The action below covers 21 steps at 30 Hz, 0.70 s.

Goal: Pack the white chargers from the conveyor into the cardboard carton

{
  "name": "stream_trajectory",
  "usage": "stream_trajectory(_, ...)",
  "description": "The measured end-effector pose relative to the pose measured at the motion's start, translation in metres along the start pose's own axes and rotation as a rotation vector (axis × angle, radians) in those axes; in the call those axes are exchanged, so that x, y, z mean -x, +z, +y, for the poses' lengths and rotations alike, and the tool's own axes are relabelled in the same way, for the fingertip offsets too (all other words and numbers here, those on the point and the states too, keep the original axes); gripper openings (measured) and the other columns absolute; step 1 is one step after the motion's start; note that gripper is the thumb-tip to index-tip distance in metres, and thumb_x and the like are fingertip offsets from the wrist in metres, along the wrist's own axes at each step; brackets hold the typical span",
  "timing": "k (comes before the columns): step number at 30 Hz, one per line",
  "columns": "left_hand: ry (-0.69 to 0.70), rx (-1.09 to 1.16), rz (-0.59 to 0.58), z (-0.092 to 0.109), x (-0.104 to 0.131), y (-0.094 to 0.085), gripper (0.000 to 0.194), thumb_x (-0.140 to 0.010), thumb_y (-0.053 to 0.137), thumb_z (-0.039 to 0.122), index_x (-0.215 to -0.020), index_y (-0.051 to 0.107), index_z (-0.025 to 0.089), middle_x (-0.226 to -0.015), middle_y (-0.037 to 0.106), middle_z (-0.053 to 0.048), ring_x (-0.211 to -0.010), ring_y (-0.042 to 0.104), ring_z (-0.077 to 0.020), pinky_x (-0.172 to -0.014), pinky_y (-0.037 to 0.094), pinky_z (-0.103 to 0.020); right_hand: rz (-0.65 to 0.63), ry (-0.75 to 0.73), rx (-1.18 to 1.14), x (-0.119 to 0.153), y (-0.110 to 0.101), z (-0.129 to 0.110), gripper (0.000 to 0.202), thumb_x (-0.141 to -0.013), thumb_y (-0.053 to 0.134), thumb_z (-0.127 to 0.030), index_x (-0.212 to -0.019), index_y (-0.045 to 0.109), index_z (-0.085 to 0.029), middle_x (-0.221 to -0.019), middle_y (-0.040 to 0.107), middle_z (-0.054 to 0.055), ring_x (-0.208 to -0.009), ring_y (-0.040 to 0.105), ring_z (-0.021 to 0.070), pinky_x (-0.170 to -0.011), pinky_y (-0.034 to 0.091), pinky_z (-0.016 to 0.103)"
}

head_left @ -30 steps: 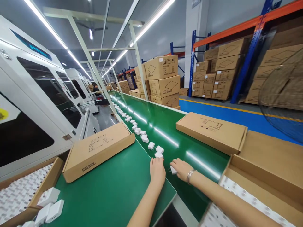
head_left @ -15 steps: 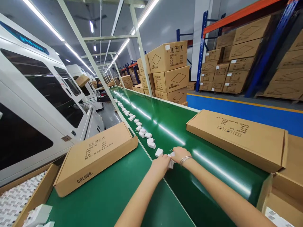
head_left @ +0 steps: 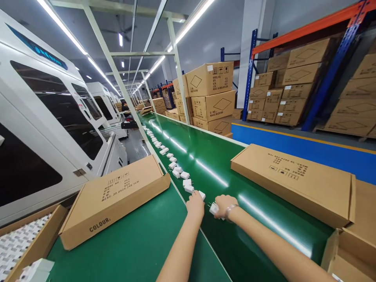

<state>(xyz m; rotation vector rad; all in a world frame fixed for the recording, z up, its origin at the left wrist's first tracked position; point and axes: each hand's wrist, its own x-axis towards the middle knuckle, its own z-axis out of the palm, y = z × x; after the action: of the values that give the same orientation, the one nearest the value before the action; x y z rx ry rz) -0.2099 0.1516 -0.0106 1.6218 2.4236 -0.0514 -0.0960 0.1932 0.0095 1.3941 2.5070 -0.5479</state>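
A line of small white plug adapters point(head_left: 176, 173) with metal prongs runs along the left side of the green conveyor belt point(head_left: 202, 164). At the near end of that line, the fingers of my left hand point(head_left: 195, 204) are closed on one white plug adapter point(head_left: 201, 195), partly hidden by them. To its right, my right hand point(head_left: 225, 206), with a bracelet at the wrist, grips another white plug adapter point(head_left: 214, 208) whose prongs point left. Something white shows just under this hand, mostly hidden.
A closed carton point(head_left: 117, 196) lies on the green surface at left; another carton point(head_left: 293, 178) lies across the belt's right side. An open box point(head_left: 55, 225) of white adapters stands at lower left, an open carton point(head_left: 352, 250) at lower right. White machines point(head_left: 35, 98) line the left.
My hands, close together before, have moved apart. The right one draws a plug adapter slightly down and right; the left has moved to another adapter in the line. The view has tilted slightly.
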Motion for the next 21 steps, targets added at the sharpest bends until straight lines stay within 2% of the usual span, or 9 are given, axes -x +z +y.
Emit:
stream_trajectory(3, 0.065, -0.001, -0.056, -0.005, 0.003, -0.009, 0.037, -0.077, 0.054, 0.020, -0.112, 0.047, 0.012, -0.110, 0.056, -0.014, -0.100, 0.056, -0.0244, -0.080, 0.047, -0.034, 0.048, -0.073, -0.046, 0.019, -0.005, 0.031, 0.033, -0.070, 0.065, -0.038, -0.095, 0.057, -0.018, -0.089, 0.062, 0.003, -0.080, 0.057, 0.0175, -0.070, 0.045, 0.033)
stream_trajectory(6, 0.170, -0.025, -0.152, -0.002, 0.008, -0.023, 0.032, -0.070, 0.060, 0.019, -0.102, 0.057, 0.017, -0.105, 0.059, -0.011, -0.096, 0.058, -0.0254, -0.078, 0.048, -0.034, 0.100, -0.145, -0.125, 0.030, -0.001, 0.051, 0.030, -0.068, 0.064, -0.035, -0.093, 0.054, -0.022, -0.083, 0.063, -0.001, -0.074, 0.058, 0.0155, -0.061, 0.041, 0.025)
stream_trajectory(10, 0.238, -0.077, -0.234, 0.027, 0.023, -0.028, 0.024, -0.067, 0.059, 0.009, -0.090, 0.062, 0.014, -0.100, 0.061, -0.015, -0.096, 0.058, -0.0279, -0.078, 0.047, -0.036, 0.129, -0.219, -0.168, 0.035, 0.021, 0.054, 0.025, -0.068, 0.062, -0.029, -0.089, 0.052, -0.022, -0.083, 0.064, -0.002, -0.074, 0.058, 0.0146, -0.059, 0.038, 0.022)
stream_trajectory(12, 0.267, -0.079, -0.255, 0.041, 0.032, -0.025, 0.025, -0.070, 0.056, 0.007, -0.093, 0.061, 0.013, -0.100, 0.061, -0.015, -0.098, 0.058, -0.0267, -0.079, 0.047, -0.035, 0.129, -0.258, -0.152, 0.036, 0.033, 0.054, 0.024, -0.066, 0.062, -0.028, -0.088, 0.053, -0.022, -0.085, 0.064, -0.001, -0.076, 0.058, 0.0156, -0.060, 0.039, 0.023)
stream_trajectory(14, 0.296, -0.067, -0.273, 0.044, 0.040, -0.023, 0.035, -0.068, 0.060, 0.010, -0.102, 0.057, 0.014, -0.103, 0.060, -0.015, -0.100, 0.057, -0.0262, -0.080, 0.047, -0.034, 0.133, -0.297, -0.115, 0.040, 0.038, 0.055, 0.029, -0.064, 0.064, -0.031, -0.091, 0.055, -0.022, -0.087, 0.064, 0.002, -0.078, 0.058, 0.0186, -0.062, 0.040, 0.025)
stream_trajectory(17, 0.353, -0.024, -0.308, 0.028, 0.048, -0.020, 0.076, -0.054, 0.075, 0.020, -0.122, 0.042, 0.016, -0.114, 0.054, -0.014, -0.102, 0.055, -0.0260, -0.081, 0.047, -0.032, 0.172, -0.369, -0.041, 0.047, 0.034, 0.057, 0.052, -0.062, 0.066, -0.041, -0.107, 0.052, -0.020, -0.098, 0.062, 0.008, -0.089, 0.055, 0.0251, -0.069, 0.041, 0.033)
stream_trajectory(18, 0.379, 0.000, -0.282, 0.019, 0.051, -0.019, 0.085, -0.052, 0.076, 0.023, -0.127, 0.036, 0.017, -0.117, 0.053, -0.013, -0.102, 0.055, -0.0256, -0.081, 0.047, -0.031, 0.192, -0.396, -0.017, 0.050, 0.031, 0.057, 0.057, -0.064, 0.064, -0.045, -0.113, 0.050, -0.018, -0.103, 0.060, 0.010, -0.094, 0.052, 0.0265, -0.074, 0.041, 0.035)
stream_trajectory(19, 0.396, 0.020, -0.227, 0.009, 0.053, -0.018, 0.084, -0.055, 0.074, 0.024, -0.128, 0.034, 0.017, -0.117, 0.052, -0.013, -0.101, 0.055, -0.0252, -0.081, 0.047, -0.031, 0.210, -0.424, 0.007, 0.053, 0.028, 0.055, 0.059, -0.068, 0.060, -0.047, -0.117, 0.047, -0.017, -0.108, 0.058, 0.012, -0.098, 0.050, 0.0271, -0.077, 0.040, 0.037)
stream_trajectory(21, 0.385, 0.035, -0.070, -0.011, 0.059, -0.012, 0.058, -0.070, 0.059, 0.018, -0.124, 0.040, 0.016, -0.112, 0.055, -0.012, -0.100, 0.055, -0.0240, -0.086, 0.044, -0.036, 0.231, -0.481, 0.053, 0.056, 0.025, 0.049, 0.054, -0.077, 0.048, -0.049, -0.120, 0.045, -0.016, -0.112, 0.055, 0.013, -0.100, 0.048, 0.0264, -0.079, 0.039, 0.037)
